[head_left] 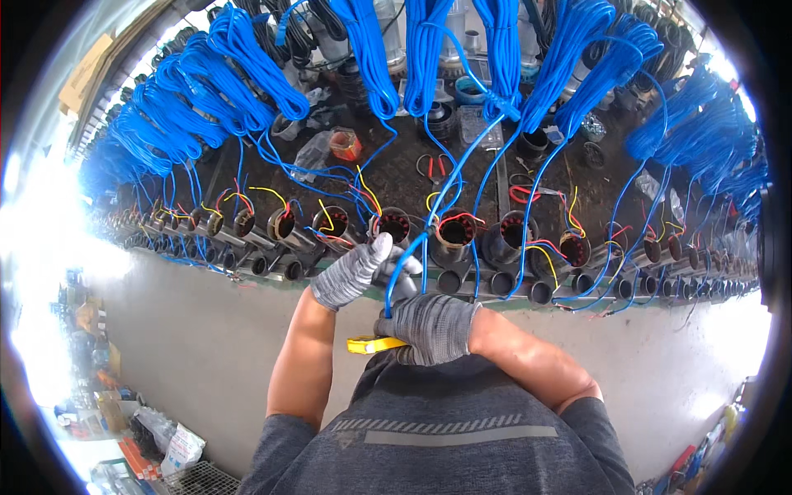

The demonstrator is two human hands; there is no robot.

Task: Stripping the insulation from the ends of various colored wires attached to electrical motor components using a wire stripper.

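Observation:
My right hand (431,328), in a grey striped knit glove, is closed round a yellow-handled tool (373,345) whose working end is hidden. A thick blue cable (396,276) bends down into the same grip. My left hand (351,272), gloved alike, is just left of that cable. Its thumb points up, apart from the fingers, which lie behind the cable; whether they touch it I cannot tell. Ahead of both hands stand open metal cylinders with red-ringed windings inside, such as one cylinder (454,239) with red and yellow wires at its mouth.
Coiled blue cables (367,58) hang in a row over the dark bench (396,157). Red-handled pliers (431,168) and red-handled scissors (525,193) lie there, near an orange-red container (346,146). Dark tube ends (449,282) line the front edge. Bags and boxes sit lower left.

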